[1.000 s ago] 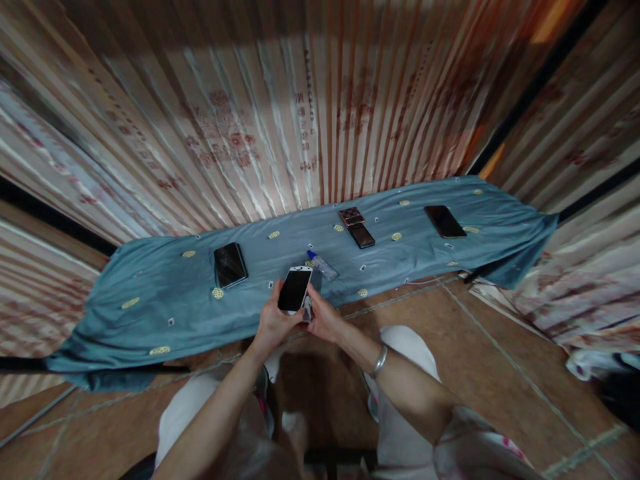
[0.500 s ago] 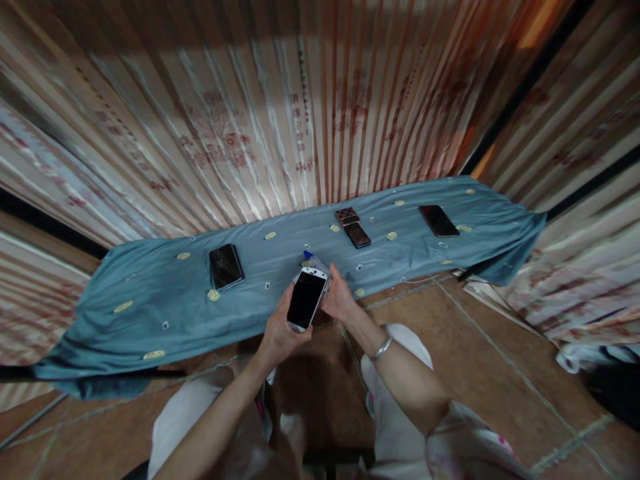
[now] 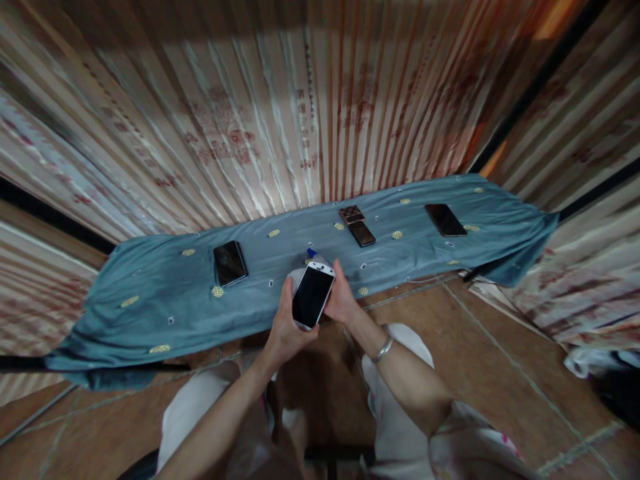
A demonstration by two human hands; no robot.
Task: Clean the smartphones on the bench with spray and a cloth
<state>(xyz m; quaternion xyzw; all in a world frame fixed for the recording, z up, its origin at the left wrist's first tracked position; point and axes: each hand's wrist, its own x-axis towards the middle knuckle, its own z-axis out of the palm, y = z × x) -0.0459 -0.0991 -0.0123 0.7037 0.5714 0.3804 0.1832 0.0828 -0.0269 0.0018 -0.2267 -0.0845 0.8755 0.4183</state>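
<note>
Head view: a tall cream pleated curtain with reddish-brown floral print [image 3: 225, 133] fills the far side and folds round to the left and right. Below it spreads a brown tiled floor with pale grout lines [image 3: 500, 360], and across the middle runs a long, narrow worktop draped in blue-green cloth with small yellow motifs [image 3: 150, 287]. On the near side are the person's knees in loose pale trousers [image 3: 195, 407]. Both forearms reach in from the near edge towards the middle of the worktop. The left hand [image 3: 294, 333] is closed round a white rectangular smartphone with a black screen [image 3: 313, 297], which is tilted, screen up, at the worktop's near edge. The right hand [image 3: 343, 297] sits against the phone's right side, its fingers hidden behind, so one cannot say what they grip. A glossy black rectangular device [image 3: 230, 263] lies on the left of the worktop, and a slim dark smartphone [image 3: 445, 220] lies near the right end. Between that phone and the hands, towards the far side, rests a brown-and-black folding phone, unfolded [image 3: 357, 225]. A plain silver metal bangle [image 3: 384, 348] circles the right wrist. Smallest is a blue plastic cap [image 3: 311, 253], showing just beyond the white smartphone's top edge.
</note>
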